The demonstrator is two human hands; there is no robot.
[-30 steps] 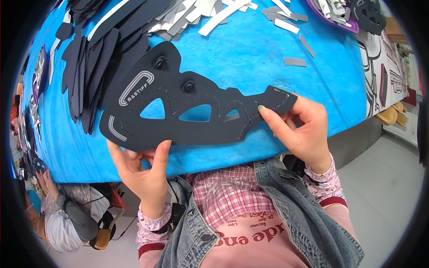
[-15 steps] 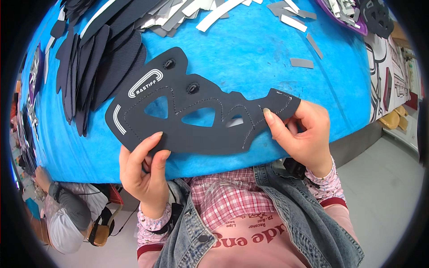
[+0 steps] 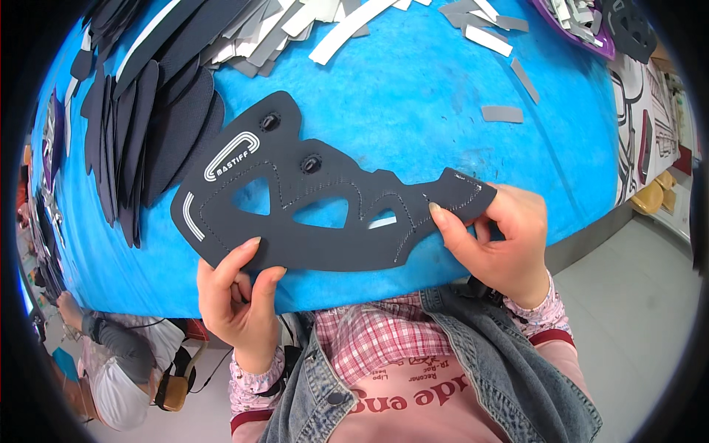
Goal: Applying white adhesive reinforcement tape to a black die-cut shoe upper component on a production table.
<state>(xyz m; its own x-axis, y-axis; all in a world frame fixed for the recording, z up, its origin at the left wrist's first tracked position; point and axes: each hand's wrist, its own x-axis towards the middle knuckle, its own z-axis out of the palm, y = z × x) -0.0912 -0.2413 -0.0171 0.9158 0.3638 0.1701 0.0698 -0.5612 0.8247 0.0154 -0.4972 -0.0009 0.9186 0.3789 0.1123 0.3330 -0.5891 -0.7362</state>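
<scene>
A flat black shoe upper piece (image 3: 317,244) with stitched lines, cut-out openings, two dark oval fittings and white printing spans both hands, tilted down toward the right. My right hand (image 3: 509,236) pinches its narrow right end, thumb on top and fingers curled underneath. At the lower left edge, my left hand (image 3: 240,303) has a fingertip lying over the piece, with the thumb tip by the edge and the other fingers folded. A white strip shows through the smallest opening. Some of the fingers under the piece are hidden.
A blue-covered table (image 3: 436,140) lies beneath. Dark fabric pieces (image 3: 148,140) are heaped at the left, beside white and grey strips (image 3: 273,29). A purple container (image 3: 583,33) of strips stands at the far right. Another person's arm (image 3: 122,343) is at the lower left.
The shoe upper piece sits slightly lower and farther left in the picture, its left part most. Both hands keep their hold. The view of the table has shifted a little.
</scene>
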